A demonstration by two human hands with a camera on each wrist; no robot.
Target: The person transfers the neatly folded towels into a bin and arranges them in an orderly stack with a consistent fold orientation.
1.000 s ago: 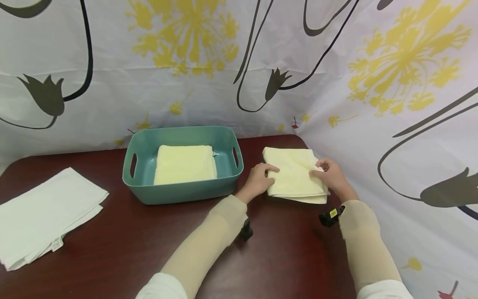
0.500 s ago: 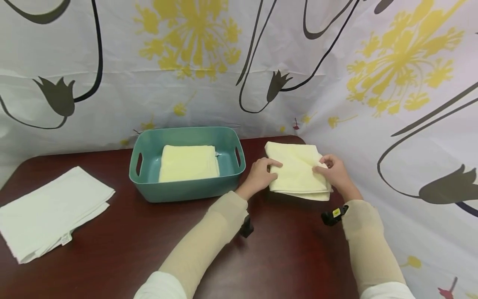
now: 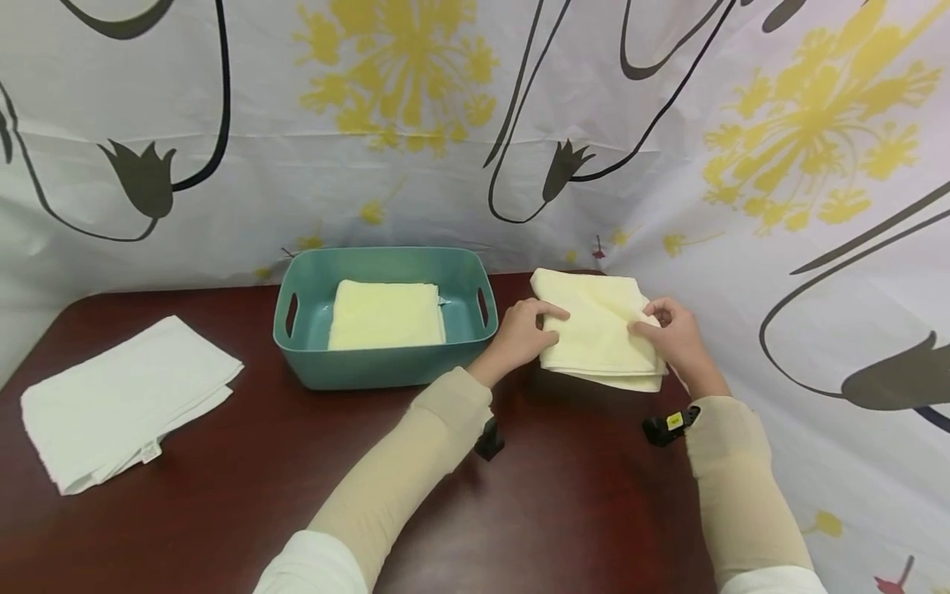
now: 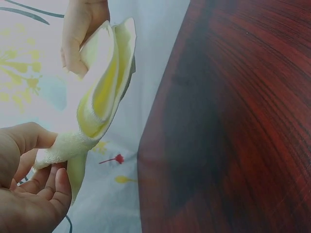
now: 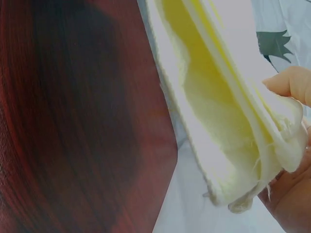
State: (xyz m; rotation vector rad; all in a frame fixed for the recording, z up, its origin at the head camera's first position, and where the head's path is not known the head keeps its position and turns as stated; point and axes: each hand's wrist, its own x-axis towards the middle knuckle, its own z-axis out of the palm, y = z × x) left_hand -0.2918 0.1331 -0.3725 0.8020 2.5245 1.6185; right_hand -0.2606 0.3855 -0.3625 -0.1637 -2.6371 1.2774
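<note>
A folded pale-yellow towel [image 3: 597, 330] hangs just above the table's far right part, gripped at both sides. My left hand [image 3: 522, 332] pinches its left edge, thumb on the near face and fingers behind. On the opposite edge, my right hand [image 3: 677, 340] pinches the cloth the same way. The left wrist view shows the towel's folded layers [image 4: 99, 92] standing apart from the table, with the left thumb and fingers closed on one end. Loose inner layers [image 5: 214, 92] gape at the bottom in the right wrist view, where part of the right hand is cut off.
Left of the held towel stands a teal basket [image 3: 386, 369] with handle holes, a folded yellow towel [image 3: 386, 315] lying in it. A folded white towel [image 3: 129, 404] lies at the left of the dark red table [image 3: 297, 462]. Patterned curtain [image 3: 438, 198] borders the back and right.
Both hands have raised the folded towel slightly off the table and tipped it, still gripping its two sides. The head view has shifted a little to the left.
</note>
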